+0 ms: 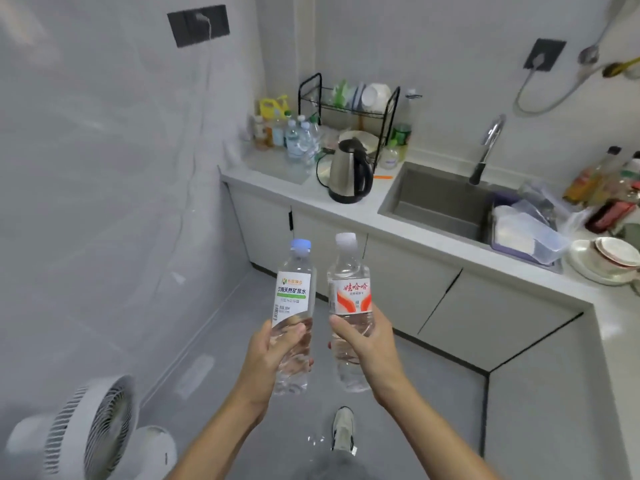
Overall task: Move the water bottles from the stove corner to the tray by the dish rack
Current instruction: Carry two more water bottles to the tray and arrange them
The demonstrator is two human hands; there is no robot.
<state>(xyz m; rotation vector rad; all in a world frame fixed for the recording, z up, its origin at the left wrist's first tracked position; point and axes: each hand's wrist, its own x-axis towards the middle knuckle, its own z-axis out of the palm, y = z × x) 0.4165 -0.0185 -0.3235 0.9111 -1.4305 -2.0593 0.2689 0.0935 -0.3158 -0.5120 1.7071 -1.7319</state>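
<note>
The white tabletop [356, 216] carries a steel kettle [349, 174], a black dish rack [349, 109] at the back, a cluster of bottles [294, 136] beside it, and stacked plates [606, 261] right of the sink [443, 202]. A white fan [90, 431] stands on the grey floor [214, 341].

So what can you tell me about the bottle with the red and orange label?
The red-labelled bottle is clear plastic with a white cap, looks full of water, and has a white label with red characters above orange-red swooshes. It is upright, slightly tilted, held in mid-air over the floor. The right hand grips its lower half. It is beside the blue-capped bottle.
</note>
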